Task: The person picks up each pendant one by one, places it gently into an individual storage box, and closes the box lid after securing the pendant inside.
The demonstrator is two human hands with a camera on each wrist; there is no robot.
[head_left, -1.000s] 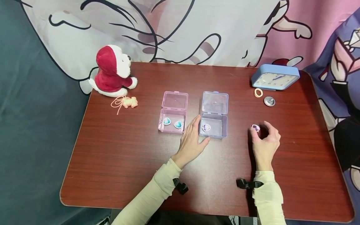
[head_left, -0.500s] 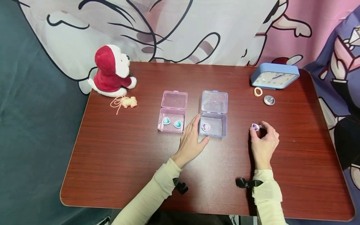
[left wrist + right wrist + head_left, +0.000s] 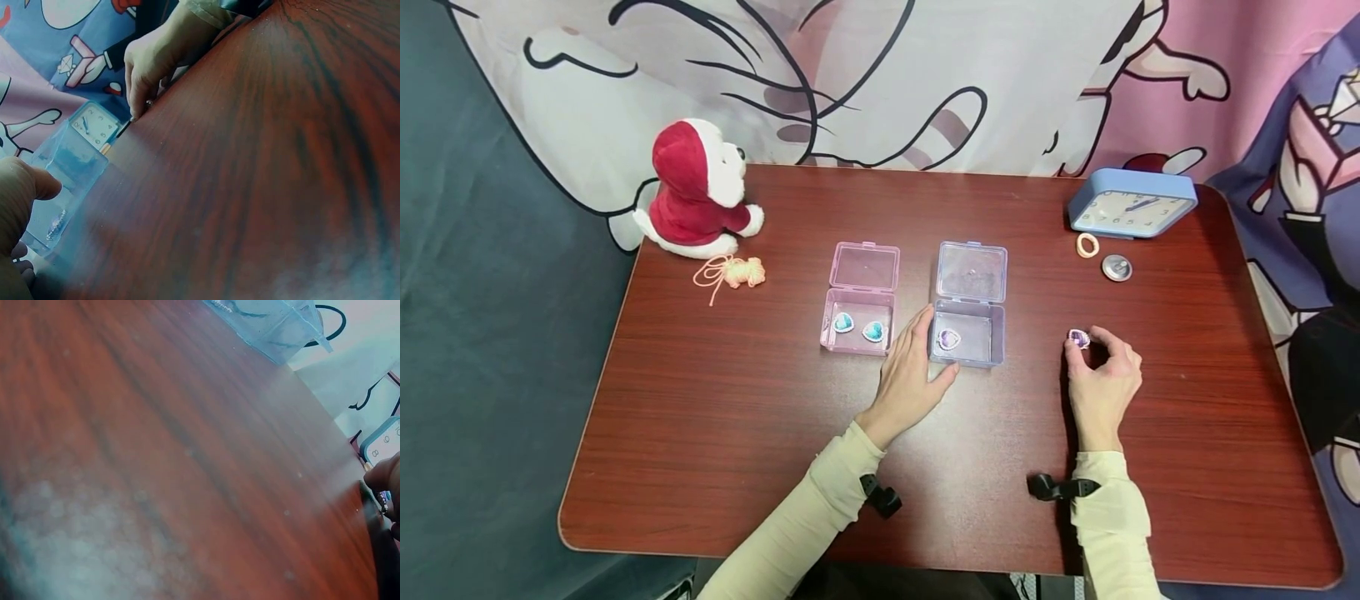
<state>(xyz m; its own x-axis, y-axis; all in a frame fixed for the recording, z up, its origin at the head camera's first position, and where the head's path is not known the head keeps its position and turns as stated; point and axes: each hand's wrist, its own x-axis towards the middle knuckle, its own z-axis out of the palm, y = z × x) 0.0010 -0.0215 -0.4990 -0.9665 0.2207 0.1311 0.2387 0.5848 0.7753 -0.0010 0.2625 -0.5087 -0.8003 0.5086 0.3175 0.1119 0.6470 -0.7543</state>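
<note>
My right hand (image 3: 1103, 392) pinches a purple heart-shaped gem (image 3: 1078, 338) with a pale rim between thumb and index finger, low over the right side of the table; in the right wrist view the fingers partly hide the gem (image 3: 384, 499). Fingers extended, my left hand (image 3: 906, 383) rests between two lidded plastic boxes, its fingertips beside the near left corner of the blue-violet box (image 3: 988, 337). Another purple heart gem (image 3: 949, 339) lies in that box. Two turquoise heart gems (image 3: 873, 332) lie in the pink box (image 3: 859, 302). Both lids stand open.
A blue clock (image 3: 1135, 204) stands at the back right, with a pale ring (image 3: 1087, 245) and a round silver piece (image 3: 1117, 268) before it. At the back left sit a plush toy (image 3: 700, 196) in red and a bundle of peach cord (image 3: 741, 272).
My right hand has edged slightly to the left, still pinching the purple gem. My left hand and the boxes stay where they were.
</note>
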